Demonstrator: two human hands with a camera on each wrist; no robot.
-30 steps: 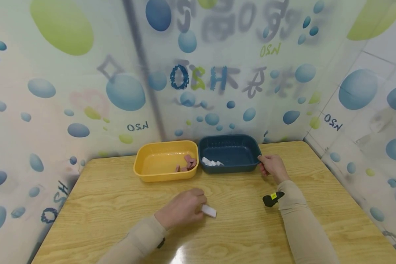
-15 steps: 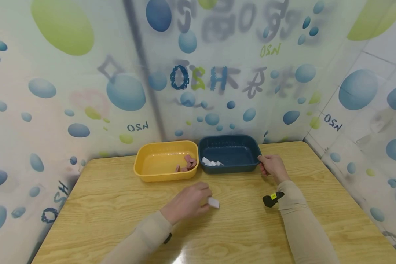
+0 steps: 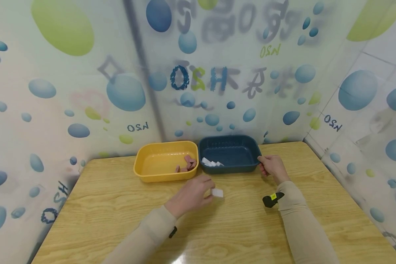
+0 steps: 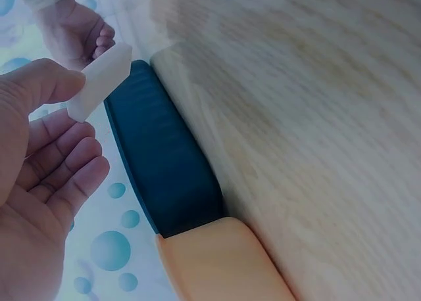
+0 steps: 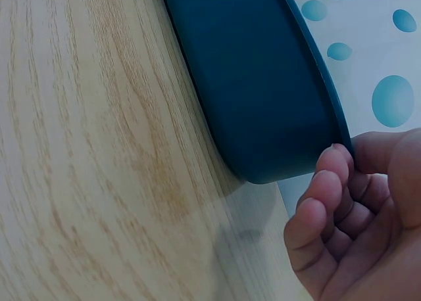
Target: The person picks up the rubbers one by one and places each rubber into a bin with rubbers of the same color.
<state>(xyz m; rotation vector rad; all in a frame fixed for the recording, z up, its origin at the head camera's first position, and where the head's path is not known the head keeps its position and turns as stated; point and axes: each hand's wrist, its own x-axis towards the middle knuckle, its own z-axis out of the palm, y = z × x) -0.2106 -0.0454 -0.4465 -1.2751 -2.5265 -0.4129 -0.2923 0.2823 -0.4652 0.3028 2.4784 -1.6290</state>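
My left hand (image 3: 192, 193) pinches a small white block (image 3: 217, 193) between thumb and fingers, above the table in front of the bins. In the left wrist view the white block (image 4: 100, 83) is a smooth oblong piece, its far end sticking out past the thumb. The dark blue bin (image 3: 229, 169) stands at the back with several white blocks (image 3: 211, 162) in its near left corner. My right hand (image 3: 272, 167) grips that bin's right rim; in the right wrist view its thumb and curled fingers (image 5: 308, 225) pinch the rim at the corner.
A yellow bin (image 3: 165, 177) sits left of the blue one, side against side, with several reddish-brown blocks (image 3: 188, 164) at its right end. Both bins stand on the wooden table (image 3: 237, 227) near its back edge, close to a patterned wall covering (image 3: 198, 121).
My left hand has moved forward and slightly right with the white block, toward the blue bin. The right hand and both bins stay where they were.
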